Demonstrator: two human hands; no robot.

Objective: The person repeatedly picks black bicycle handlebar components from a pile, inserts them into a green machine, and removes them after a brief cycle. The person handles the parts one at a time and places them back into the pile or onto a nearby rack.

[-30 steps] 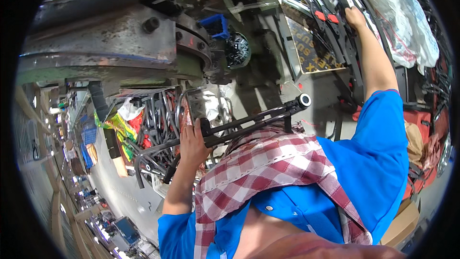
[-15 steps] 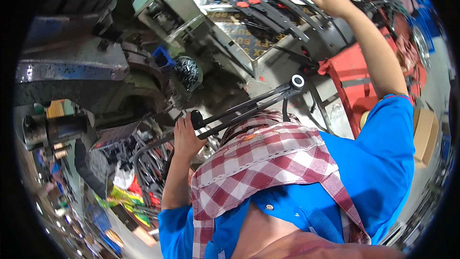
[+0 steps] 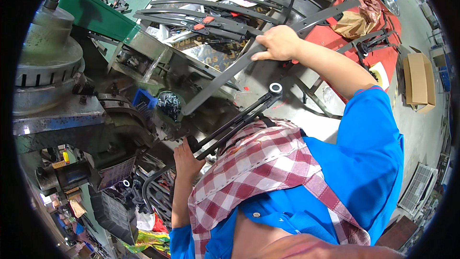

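Observation:
A long, flat dark bar (image 3: 221,80) is gripped near its middle by my right hand (image 3: 277,44), fingers closed round it. It slants from the upper right down to beside a round bowl of small black parts (image 3: 169,105). My left hand (image 3: 188,161) is closed on the lower end of a black tube frame (image 3: 233,121), next to a round black knob. Two parallel tubes of this frame lie across the front of my checked apron (image 3: 258,163). At its far end is a joint with a white ring (image 3: 275,88).
A heavy machine (image 3: 52,110) with a green guard (image 3: 98,12) stands at the left. Beside the bowl is a small blue bin (image 3: 143,99). Curved black bars (image 3: 215,5) are piled at the back. At the right are a red-covered surface (image 3: 383,60) and a cardboard box (image 3: 419,79).
My right hand has come back from the far pile toward the middle, bringing the flat bar with it. The left hand keeps its hold on the tube frame. The view has shifted.

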